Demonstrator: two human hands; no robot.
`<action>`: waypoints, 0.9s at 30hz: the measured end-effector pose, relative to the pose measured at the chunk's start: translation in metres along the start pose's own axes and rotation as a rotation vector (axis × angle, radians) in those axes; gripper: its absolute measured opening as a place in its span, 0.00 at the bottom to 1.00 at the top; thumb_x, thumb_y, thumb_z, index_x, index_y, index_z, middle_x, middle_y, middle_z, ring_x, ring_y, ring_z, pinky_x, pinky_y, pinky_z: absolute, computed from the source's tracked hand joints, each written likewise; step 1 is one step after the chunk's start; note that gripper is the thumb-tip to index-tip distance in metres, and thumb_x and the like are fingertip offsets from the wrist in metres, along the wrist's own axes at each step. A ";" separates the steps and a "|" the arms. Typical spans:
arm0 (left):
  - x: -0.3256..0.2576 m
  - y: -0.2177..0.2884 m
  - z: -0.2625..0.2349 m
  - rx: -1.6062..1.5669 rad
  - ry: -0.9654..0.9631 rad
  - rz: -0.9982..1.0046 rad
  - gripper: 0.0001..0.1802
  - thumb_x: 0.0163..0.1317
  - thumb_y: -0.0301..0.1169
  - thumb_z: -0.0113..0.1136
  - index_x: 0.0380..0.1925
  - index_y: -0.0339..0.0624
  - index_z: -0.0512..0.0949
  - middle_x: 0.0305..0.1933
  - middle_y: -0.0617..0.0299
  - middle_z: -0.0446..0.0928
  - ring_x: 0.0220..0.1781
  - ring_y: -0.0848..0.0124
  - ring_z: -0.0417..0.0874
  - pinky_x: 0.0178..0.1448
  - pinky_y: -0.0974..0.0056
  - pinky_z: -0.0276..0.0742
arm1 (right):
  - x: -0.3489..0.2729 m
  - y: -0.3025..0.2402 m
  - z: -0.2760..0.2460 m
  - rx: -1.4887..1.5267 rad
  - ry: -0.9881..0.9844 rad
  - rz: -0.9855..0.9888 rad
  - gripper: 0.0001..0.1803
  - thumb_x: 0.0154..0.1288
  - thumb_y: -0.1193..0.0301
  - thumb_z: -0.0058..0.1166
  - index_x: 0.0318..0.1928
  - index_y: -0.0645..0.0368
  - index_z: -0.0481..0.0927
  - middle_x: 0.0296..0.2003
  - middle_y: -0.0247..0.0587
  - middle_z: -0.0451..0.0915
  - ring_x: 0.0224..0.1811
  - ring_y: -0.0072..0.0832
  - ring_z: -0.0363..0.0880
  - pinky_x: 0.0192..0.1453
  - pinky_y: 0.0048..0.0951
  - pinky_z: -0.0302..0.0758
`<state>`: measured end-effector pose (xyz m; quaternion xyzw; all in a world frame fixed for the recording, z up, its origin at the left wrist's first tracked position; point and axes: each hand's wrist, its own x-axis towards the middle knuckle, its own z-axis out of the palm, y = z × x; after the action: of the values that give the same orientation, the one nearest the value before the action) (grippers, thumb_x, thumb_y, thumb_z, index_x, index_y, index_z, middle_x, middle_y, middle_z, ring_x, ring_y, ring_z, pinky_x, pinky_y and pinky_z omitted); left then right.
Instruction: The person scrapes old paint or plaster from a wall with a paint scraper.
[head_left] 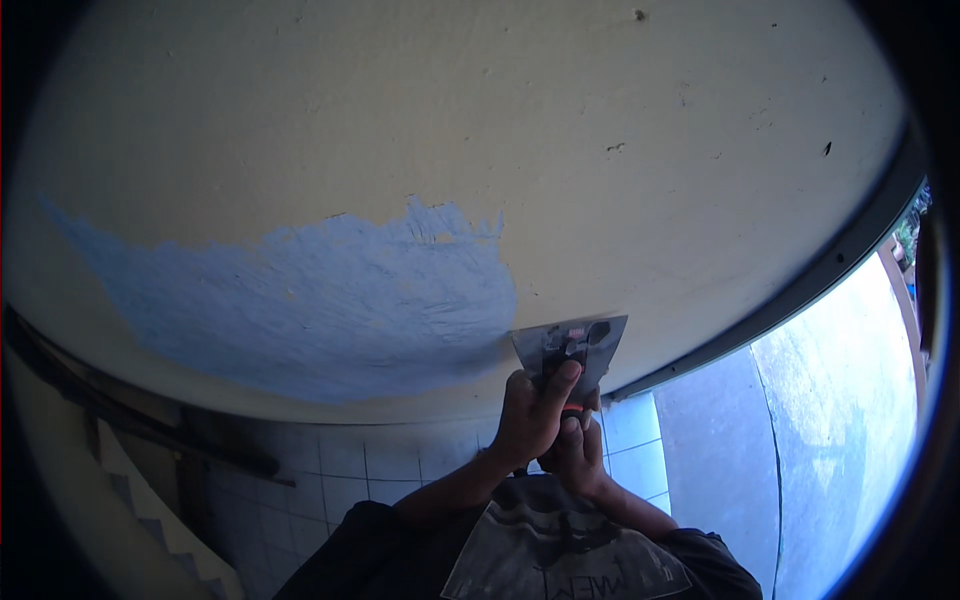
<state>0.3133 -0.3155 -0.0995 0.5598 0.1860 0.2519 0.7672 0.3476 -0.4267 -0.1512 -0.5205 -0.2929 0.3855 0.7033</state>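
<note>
Where the patch of pale blue filler [330, 310] ends on the cream plastered wall [620, 130], a broad flat steel putty knife [572, 348] is pressed against the surface, its blade smeared with grey and dark residue. A red part of the handle is glimpsed beneath the fingers. The left hand [532, 415] is clenched around the handle, thumb extended up onto the blade. The right hand [575, 455] is closed just below it, gripping the handle's lower end and touching the left. Both forearms are raised from the lower edge, converging at the tool. White floor tiles [400, 470] are seen below, and a dark frame [800, 290] is noted to the right.
</note>
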 end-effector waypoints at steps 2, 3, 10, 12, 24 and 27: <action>-0.003 0.005 0.001 0.033 -0.004 0.031 0.24 0.68 0.44 0.51 0.28 0.31 0.79 0.24 0.59 0.81 0.24 0.73 0.81 0.32 0.70 0.75 | -0.004 -0.003 0.003 -0.006 0.027 -0.001 0.23 0.73 0.50 0.31 0.37 0.57 0.66 0.20 0.32 0.71 0.18 0.18 0.69 0.21 0.20 0.61; -0.002 0.004 -0.001 0.028 -0.030 0.013 0.24 0.68 0.44 0.51 0.28 0.31 0.79 0.24 0.58 0.81 0.25 0.73 0.81 0.32 0.69 0.75 | -0.002 -0.001 0.000 0.004 -0.014 -0.004 0.22 0.74 0.50 0.30 0.37 0.57 0.65 0.20 0.32 0.71 0.18 0.18 0.69 0.21 0.21 0.61; -0.011 -0.044 -0.013 0.010 0.027 -0.118 0.23 0.67 0.44 0.52 0.30 0.30 0.80 0.24 0.57 0.82 0.27 0.71 0.83 0.35 0.67 0.78 | -0.016 0.049 -0.023 0.110 -0.064 0.072 0.12 0.75 0.65 0.32 0.39 0.59 0.66 0.29 0.35 0.72 0.27 0.20 0.71 0.31 0.22 0.66; -0.012 -0.048 -0.016 0.046 0.023 -0.112 0.23 0.67 0.43 0.53 0.30 0.30 0.80 0.25 0.57 0.82 0.27 0.70 0.83 0.36 0.67 0.78 | -0.019 0.061 -0.022 0.146 -0.051 0.119 0.12 0.74 0.65 0.32 0.39 0.59 0.66 0.30 0.36 0.73 0.29 0.20 0.71 0.32 0.23 0.66; -0.007 -0.026 -0.019 0.104 -0.019 0.007 0.17 0.67 0.38 0.53 0.34 0.31 0.78 0.27 0.58 0.81 0.28 0.72 0.82 0.35 0.68 0.76 | -0.007 0.060 0.003 -0.073 0.125 -0.145 0.18 0.76 0.58 0.27 0.42 0.59 0.65 0.29 0.37 0.74 0.26 0.21 0.73 0.27 0.22 0.68; -0.006 -0.016 -0.016 0.092 -0.003 0.008 0.19 0.66 0.40 0.55 0.29 0.31 0.80 0.24 0.58 0.81 0.27 0.72 0.83 0.33 0.69 0.77 | -0.011 0.057 0.001 -0.189 0.093 -0.156 0.21 0.75 0.55 0.27 0.41 0.59 0.66 0.27 0.36 0.74 0.24 0.20 0.73 0.26 0.22 0.67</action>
<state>0.3023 -0.3104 -0.1193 0.5957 0.1940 0.2451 0.7399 0.3273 -0.4265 -0.2052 -0.5773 -0.3347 0.2759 0.6917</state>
